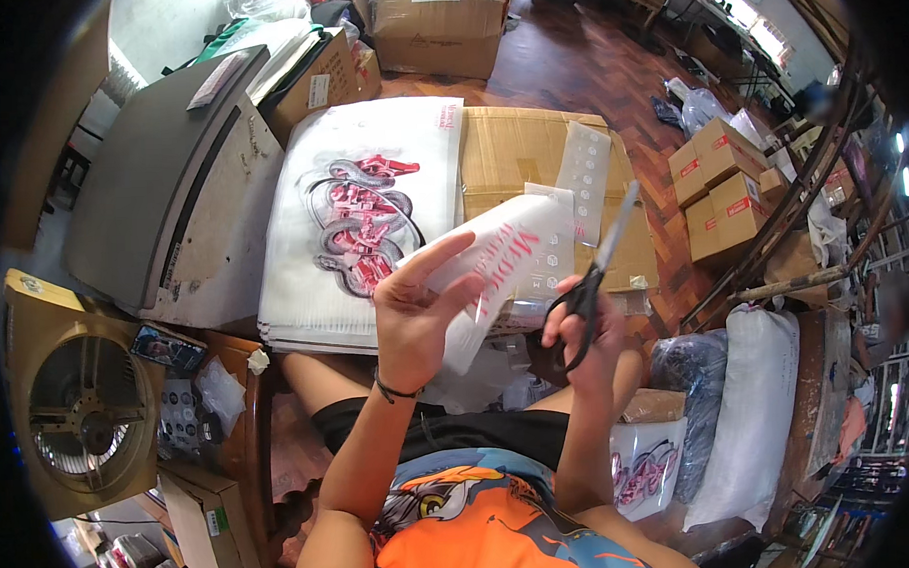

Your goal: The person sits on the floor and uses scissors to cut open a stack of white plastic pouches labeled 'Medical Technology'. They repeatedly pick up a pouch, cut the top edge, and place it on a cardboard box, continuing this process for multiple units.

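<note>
My left hand (414, 320) holds a translucent white plastic sheet (484, 268) with red lettering, pinched between thumb and fingers. The sheet is tilted in front of me, its far end reaching over the cardboard. To its right, my right hand (597, 339) grips black-handled scissors (618, 228). Their blades point up and away from me, look closed together, and stand apart from the sheet. Ahead on the left lies a stack of white plastic bags (364, 137) printed with a red and grey coiled picture. A clear strip with white icons (583, 179) rests on the brown cardboard (505, 147).
At the left stand a yellow-framed fan (89, 432), a phone (166, 347) and a grey-topped cabinet (160, 174). Taped cartons (722, 215) are stacked at the right. Nearer, a white wrapped roll (744, 414) lies beside a dark wrapped bundle (691, 401). A large carton (436, 34) sits far ahead.
</note>
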A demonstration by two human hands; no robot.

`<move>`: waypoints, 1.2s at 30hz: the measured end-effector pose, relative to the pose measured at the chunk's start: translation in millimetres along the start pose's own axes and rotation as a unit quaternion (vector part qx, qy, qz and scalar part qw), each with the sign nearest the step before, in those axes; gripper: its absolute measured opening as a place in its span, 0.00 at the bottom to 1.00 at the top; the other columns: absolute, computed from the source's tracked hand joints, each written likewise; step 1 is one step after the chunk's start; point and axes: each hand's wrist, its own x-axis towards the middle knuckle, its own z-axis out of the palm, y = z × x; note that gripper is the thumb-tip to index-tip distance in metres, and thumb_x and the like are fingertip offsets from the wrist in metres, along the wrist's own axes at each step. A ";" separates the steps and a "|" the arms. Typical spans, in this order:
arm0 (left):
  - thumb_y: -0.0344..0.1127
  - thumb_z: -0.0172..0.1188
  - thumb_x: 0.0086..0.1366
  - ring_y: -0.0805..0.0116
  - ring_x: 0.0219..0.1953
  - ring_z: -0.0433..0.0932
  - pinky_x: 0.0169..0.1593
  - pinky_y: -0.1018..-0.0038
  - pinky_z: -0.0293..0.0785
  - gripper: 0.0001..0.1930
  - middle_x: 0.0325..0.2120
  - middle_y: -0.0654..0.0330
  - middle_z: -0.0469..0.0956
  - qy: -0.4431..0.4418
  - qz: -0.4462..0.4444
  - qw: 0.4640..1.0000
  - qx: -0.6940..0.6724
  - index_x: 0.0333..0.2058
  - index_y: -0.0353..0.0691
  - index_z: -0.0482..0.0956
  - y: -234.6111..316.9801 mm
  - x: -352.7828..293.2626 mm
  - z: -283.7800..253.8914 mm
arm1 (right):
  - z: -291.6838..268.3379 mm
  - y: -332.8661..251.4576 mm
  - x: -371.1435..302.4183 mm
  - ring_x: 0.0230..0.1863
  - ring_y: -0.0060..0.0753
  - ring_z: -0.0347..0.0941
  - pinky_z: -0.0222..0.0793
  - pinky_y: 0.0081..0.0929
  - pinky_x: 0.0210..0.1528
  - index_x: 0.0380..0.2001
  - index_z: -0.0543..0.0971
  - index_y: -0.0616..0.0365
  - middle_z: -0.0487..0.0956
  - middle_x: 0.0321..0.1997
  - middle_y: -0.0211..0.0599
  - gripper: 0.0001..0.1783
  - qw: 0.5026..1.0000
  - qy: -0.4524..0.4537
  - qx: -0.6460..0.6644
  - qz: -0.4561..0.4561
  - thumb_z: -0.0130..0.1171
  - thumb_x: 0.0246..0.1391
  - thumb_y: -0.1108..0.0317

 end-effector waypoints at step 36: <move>0.17 0.64 0.64 0.72 0.46 0.82 0.49 0.79 0.80 0.13 0.47 0.51 0.84 0.130 0.144 0.977 0.086 0.47 0.28 0.83 35.4 -12.9 0.7 | 91.2 12.7 -28.3 0.25 0.24 0.72 0.70 0.24 0.32 0.51 0.78 0.59 0.76 0.23 0.29 0.30 0.965 -0.133 -0.219 -0.061 0.69 0.57 0.47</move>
